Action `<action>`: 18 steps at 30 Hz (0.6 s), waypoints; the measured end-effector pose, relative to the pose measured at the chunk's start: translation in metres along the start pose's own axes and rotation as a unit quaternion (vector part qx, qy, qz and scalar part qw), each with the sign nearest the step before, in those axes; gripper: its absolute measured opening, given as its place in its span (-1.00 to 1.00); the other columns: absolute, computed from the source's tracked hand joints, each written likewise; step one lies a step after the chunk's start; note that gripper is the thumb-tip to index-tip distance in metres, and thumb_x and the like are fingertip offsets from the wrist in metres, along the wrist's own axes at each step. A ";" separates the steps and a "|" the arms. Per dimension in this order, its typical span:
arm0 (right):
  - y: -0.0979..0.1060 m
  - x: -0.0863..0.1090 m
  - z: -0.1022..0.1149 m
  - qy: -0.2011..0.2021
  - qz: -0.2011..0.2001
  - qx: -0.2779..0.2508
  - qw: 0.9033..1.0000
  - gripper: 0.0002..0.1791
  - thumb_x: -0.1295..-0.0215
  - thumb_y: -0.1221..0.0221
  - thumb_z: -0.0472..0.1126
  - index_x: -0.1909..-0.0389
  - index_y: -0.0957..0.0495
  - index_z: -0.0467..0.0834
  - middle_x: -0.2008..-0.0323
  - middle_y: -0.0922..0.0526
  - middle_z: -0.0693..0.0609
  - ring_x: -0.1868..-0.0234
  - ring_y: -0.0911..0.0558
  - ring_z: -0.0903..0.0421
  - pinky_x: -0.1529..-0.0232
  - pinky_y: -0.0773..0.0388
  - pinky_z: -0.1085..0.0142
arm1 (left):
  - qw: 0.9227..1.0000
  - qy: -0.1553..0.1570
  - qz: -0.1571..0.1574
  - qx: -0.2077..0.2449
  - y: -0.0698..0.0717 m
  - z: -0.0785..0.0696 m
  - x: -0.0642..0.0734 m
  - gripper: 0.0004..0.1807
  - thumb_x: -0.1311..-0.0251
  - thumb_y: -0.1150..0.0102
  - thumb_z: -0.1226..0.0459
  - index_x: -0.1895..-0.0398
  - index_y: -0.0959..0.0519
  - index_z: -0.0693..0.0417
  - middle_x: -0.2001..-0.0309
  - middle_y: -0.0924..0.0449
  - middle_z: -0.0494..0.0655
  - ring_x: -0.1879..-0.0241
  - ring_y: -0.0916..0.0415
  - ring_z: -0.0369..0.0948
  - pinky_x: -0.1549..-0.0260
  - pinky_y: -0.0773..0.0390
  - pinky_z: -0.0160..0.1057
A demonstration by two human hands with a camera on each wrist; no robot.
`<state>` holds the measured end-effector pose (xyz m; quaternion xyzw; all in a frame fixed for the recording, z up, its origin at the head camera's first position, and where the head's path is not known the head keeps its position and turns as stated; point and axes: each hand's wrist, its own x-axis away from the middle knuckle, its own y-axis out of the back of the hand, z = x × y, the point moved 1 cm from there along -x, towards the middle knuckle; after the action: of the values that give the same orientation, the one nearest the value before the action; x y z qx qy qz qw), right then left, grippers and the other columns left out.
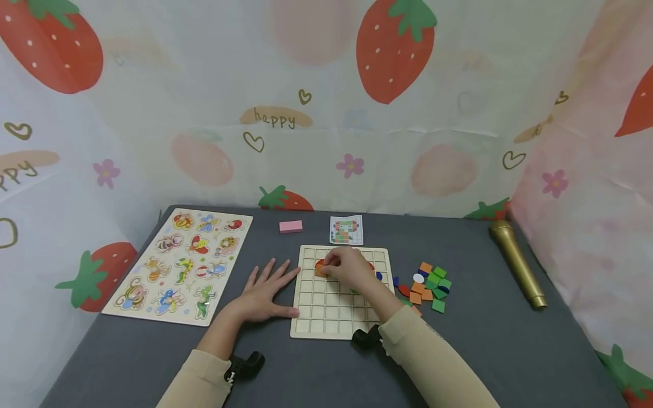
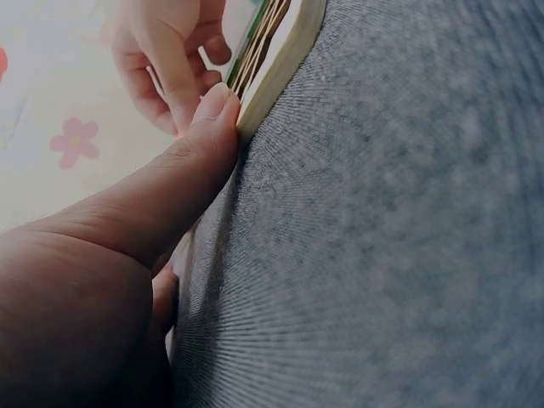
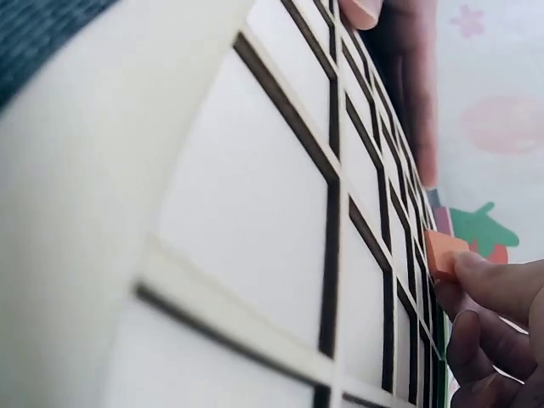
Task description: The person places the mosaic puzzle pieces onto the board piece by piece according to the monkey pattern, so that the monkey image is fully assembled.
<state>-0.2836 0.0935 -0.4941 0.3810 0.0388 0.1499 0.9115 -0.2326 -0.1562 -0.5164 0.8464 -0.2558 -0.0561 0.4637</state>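
Note:
A wooden grid board [image 1: 316, 324] lies on the dark tabletop. Over its far left part, my right hand [image 1: 351, 269] pinches an orange square tile [image 3: 445, 255] between thumb and fingertips, close over the grid. A few coloured pieces show on the board around that hand, among them a red piece [image 1: 370, 266] and a blue piece [image 1: 379, 276]; the hand hides part of that row. My left hand [image 1: 261, 299] rests on the table left of the board, fingers spread. Its thumb [image 2: 200, 140] touches the board's side edge.
Loose orange, green, blue, red and white tiles [image 1: 427, 287] lie right of the board. Behind it are a printed pattern card [image 1: 347, 240] and a pink block [image 1: 291, 227]. An insect picture board [image 1: 168, 267] lies at left, a gold cylinder [image 1: 517, 265] at far right.

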 end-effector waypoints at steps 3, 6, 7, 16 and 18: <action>-0.001 0.000 0.003 0.003 0.006 0.026 1.000 -0.89 -0.31 -0.36 -0.07 0.40 -0.67 0.07 0.41 -0.67 0.18 0.37 -0.58 0.20 0.29 -0.53 0.27 | 1.000 0.005 0.001 -0.002 -0.002 0.003 -0.002 0.15 -0.02 -0.32 -0.36 -0.63 -0.02 -0.31 -0.66 0.19 -0.08 -0.63 0.49 0.09 -0.47 0.56 0.26; -0.001 0.001 0.007 0.004 0.016 0.052 0.998 -0.90 -0.34 -0.33 -0.07 0.39 -0.69 0.08 0.38 -0.67 0.19 0.34 -0.58 0.20 0.26 -0.54 0.25 | 1.000 0.010 0.002 -0.006 -0.002 0.002 -0.002 0.14 -0.03 -0.32 -0.35 -0.64 -0.01 -0.32 -0.66 0.20 -0.10 -0.63 0.50 0.07 -0.48 0.56 0.25; -0.001 0.001 0.008 0.005 0.018 0.060 0.998 -0.90 -0.34 -0.33 -0.07 0.38 -0.69 0.08 0.37 -0.67 0.18 0.33 -0.59 0.20 0.24 -0.56 0.24 | 1.000 0.012 0.003 -0.008 -0.002 0.002 -0.002 0.14 -0.03 -0.33 -0.35 -0.64 -0.01 -0.32 -0.66 0.21 -0.10 -0.63 0.50 0.07 -0.48 0.56 0.25; 0.000 0.004 0.011 0.020 0.024 0.073 0.997 -0.96 -0.33 -0.33 -0.14 0.26 -0.74 0.01 0.30 -0.71 0.17 0.26 -0.61 0.20 0.16 -0.58 0.24 | 1.000 0.013 0.009 -0.017 0.001 -0.003 -0.001 0.12 -0.05 -0.34 -0.32 -0.63 -0.04 -0.28 -0.65 0.17 -0.04 -0.62 0.47 0.14 -0.47 0.49 0.31; 0.004 0.007 0.011 0.019 0.019 0.069 0.997 -0.94 -0.33 -0.34 -0.14 0.24 -0.74 0.00 0.29 -0.71 0.16 0.27 -0.61 0.19 0.18 -0.58 0.23 | 1.000 0.012 0.009 -0.019 0.001 -0.003 -0.001 0.11 -0.06 -0.33 -0.32 -0.63 -0.05 -0.28 -0.65 0.17 -0.04 -0.62 0.47 0.14 -0.48 0.48 0.31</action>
<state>-0.2760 0.0907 -0.4836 0.4410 0.0592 0.1712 0.8790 -0.2326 -0.1540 -0.5141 0.8359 -0.2569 -0.0463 0.4829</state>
